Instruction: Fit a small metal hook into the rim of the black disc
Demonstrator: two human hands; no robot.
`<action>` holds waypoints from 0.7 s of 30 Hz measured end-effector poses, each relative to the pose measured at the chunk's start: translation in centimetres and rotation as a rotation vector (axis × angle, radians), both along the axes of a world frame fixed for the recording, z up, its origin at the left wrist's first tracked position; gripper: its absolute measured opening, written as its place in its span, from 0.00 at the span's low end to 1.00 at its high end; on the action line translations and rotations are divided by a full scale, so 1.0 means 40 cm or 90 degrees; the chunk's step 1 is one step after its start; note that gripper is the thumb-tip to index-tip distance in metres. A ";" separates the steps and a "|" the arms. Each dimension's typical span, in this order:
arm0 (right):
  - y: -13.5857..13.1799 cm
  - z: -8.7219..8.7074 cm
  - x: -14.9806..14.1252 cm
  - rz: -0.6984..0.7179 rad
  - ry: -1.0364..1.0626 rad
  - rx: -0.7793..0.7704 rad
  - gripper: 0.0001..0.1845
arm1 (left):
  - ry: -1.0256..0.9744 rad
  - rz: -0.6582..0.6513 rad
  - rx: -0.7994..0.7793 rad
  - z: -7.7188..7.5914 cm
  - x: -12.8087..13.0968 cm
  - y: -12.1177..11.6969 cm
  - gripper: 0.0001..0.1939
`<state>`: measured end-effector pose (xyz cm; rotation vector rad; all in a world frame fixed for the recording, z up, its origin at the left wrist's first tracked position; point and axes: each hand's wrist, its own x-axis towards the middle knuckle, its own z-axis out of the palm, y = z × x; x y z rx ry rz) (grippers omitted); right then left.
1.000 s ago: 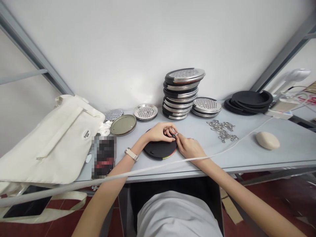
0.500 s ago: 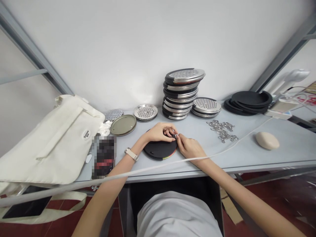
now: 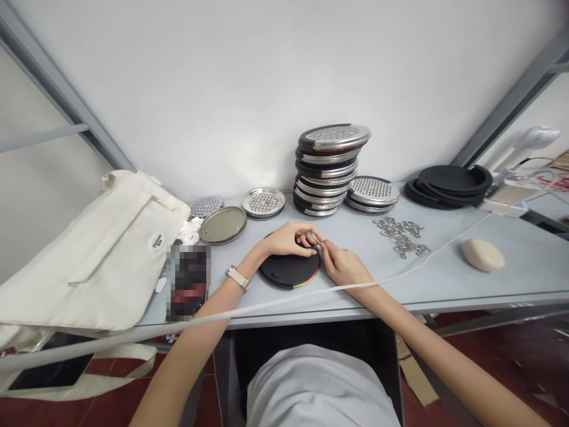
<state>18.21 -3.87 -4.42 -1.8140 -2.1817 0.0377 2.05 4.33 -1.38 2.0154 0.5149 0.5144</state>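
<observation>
A round black lid-like disc lies flat on the table in front of me, with a small hole near its left edge and a red-yellow stripe along its right rim. Over the disc's far right part arches my left hand, its fingers curled and closed near the rim. My right hand pinches with thumb and index finger just beside the left fingertips, at the disc's right edge. A small shiny piece shows between the two hands; it is too small and too covered to name. Silver metal clasps lie in a loose pile to the right.
Grater discs with black rims stand in a tall stack and a low stack. Black round covers pile up at right. Olive lid, cream bag and beige rounded object surround. A white cable crosses before me.
My right fingertips have shifted slightly up and away from the disc's rim, still pinched close to the left fingers. The disc stays in place.
</observation>
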 end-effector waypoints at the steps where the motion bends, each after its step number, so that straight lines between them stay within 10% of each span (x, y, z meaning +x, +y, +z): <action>1: 0.000 0.001 -0.001 0.005 -0.012 -0.001 0.18 | 0.004 0.003 0.006 -0.001 0.000 0.001 0.18; 21: -0.001 0.013 -0.003 0.003 -0.003 -0.018 0.23 | -0.006 0.015 0.007 0.002 -0.001 -0.001 0.19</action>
